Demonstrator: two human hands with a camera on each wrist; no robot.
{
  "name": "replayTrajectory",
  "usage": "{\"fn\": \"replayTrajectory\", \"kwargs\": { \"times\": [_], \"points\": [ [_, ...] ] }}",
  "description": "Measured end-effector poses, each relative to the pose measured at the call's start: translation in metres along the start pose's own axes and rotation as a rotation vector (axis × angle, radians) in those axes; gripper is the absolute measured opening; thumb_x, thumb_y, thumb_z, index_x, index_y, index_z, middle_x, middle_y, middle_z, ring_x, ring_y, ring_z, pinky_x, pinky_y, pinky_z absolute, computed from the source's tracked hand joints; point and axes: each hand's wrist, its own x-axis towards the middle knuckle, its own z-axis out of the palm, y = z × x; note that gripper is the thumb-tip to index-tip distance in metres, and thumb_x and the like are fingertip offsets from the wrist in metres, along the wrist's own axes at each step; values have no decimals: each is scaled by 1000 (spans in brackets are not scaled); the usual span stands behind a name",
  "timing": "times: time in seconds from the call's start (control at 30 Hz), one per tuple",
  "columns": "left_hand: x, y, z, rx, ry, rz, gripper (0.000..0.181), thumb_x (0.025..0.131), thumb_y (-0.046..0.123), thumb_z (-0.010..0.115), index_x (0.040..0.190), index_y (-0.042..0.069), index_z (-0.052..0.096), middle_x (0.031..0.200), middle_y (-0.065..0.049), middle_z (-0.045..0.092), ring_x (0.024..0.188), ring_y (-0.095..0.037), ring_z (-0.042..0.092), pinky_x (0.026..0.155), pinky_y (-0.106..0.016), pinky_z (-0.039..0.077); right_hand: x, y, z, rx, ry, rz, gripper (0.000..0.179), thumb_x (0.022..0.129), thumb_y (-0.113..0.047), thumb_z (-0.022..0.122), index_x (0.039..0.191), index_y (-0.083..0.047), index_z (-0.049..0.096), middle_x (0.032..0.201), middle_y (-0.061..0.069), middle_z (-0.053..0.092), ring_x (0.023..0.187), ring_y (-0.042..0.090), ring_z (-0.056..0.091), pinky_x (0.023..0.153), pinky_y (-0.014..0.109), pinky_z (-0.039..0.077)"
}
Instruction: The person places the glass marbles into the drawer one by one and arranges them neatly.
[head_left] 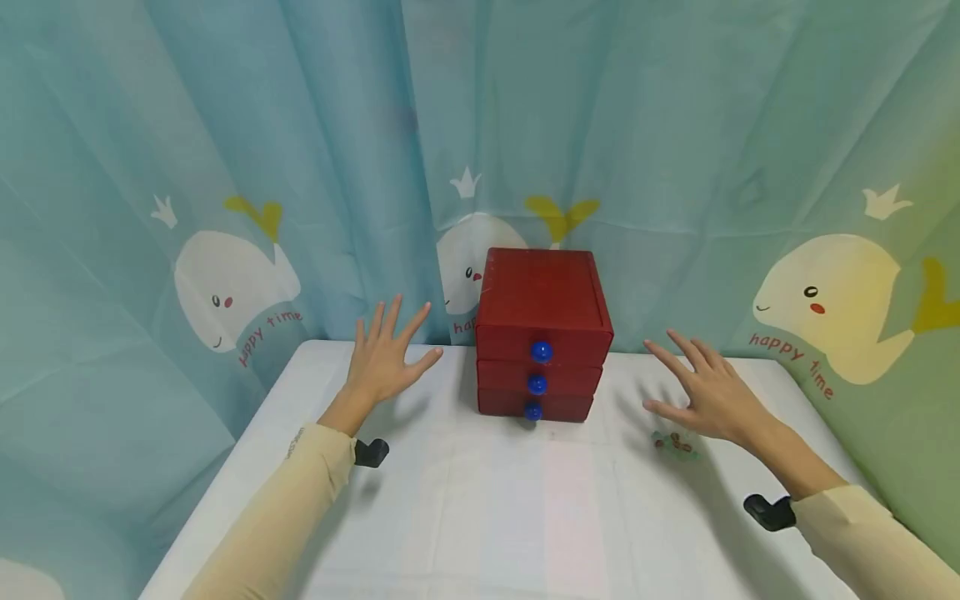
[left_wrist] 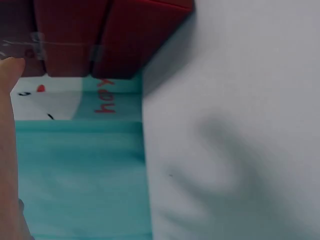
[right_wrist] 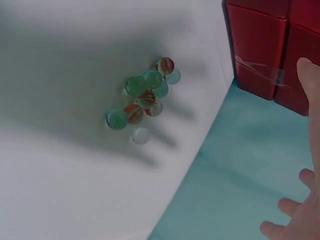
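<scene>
A red box of three stacked drawers [head_left: 545,292], each with a blue round knob [head_left: 542,351], stands at the back middle of the white table. To its left, my left hand [head_left: 381,363] hovers over the table with fingers spread and holds nothing. My right hand [head_left: 708,392] is raised to the right of the drawers, fingers apart, also holding nothing. Below and near it lies a cluster of glass marbles [right_wrist: 146,99], some green, some clear with red-brown swirls. In the left wrist view only the thumb side of the left hand [left_wrist: 7,145] shows, close to the drawers' side.
A blue-green curtain [head_left: 360,167] printed with white whales hangs behind and beside the white table [head_left: 465,517]. Clear tape [right_wrist: 260,70] runs along the side of the drawers. A dark camera mount [head_left: 769,512] sits at the right wrist, another [head_left: 371,453] at the left.
</scene>
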Motion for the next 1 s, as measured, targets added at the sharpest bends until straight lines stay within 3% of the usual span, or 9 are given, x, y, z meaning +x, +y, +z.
{"fn": "replayTrajectory", "kwargs": {
  "times": [0.17,0.4,0.47,0.67,0.83,1.0],
  "points": [
    [6,10,-11,-82,16,16,78,97,66,51,164,39,22,171,-16,10,154,-46,12,117,-75,9,-3,-2,-5,31,37,-46,95,81,-40,85,160,-24,36,158,24,34,132,55,40,92,75,42],
    [19,25,-22,-224,39,94,73,101,53,55,164,33,26,169,-20,14,152,-47,19,116,-73,18,-1,-12,-20,48,93,-49,94,79,-36,86,159,-22,40,157,23,37,123,53,50,80,69,50],
    [23,30,-25,-285,21,105,71,102,51,54,164,33,26,169,-20,15,152,-47,21,116,-72,21,0,-18,-25,83,109,-34,93,80,-32,87,159,-22,40,157,22,37,125,51,49,77,66,51],
    [34,46,-30,-562,-74,95,69,105,47,50,165,29,21,171,-15,13,155,-39,16,115,-73,21,8,-43,-35,252,157,-18,93,80,-20,87,159,-19,39,153,17,40,136,38,43,87,62,51],
    [43,58,-29,-781,-135,113,67,107,43,44,166,24,18,171,-5,17,155,-37,21,118,-67,24,17,-64,-40,314,203,-77,96,77,-12,88,159,-16,39,145,11,47,118,16,53,89,36,51],
    [53,68,-26,-925,-215,105,65,108,42,43,166,26,18,171,-4,14,156,-34,18,117,-65,29,31,-86,-39,430,253,-151,93,75,-5,88,156,-11,42,132,9,53,107,10,59,87,22,53]
  ]
}}
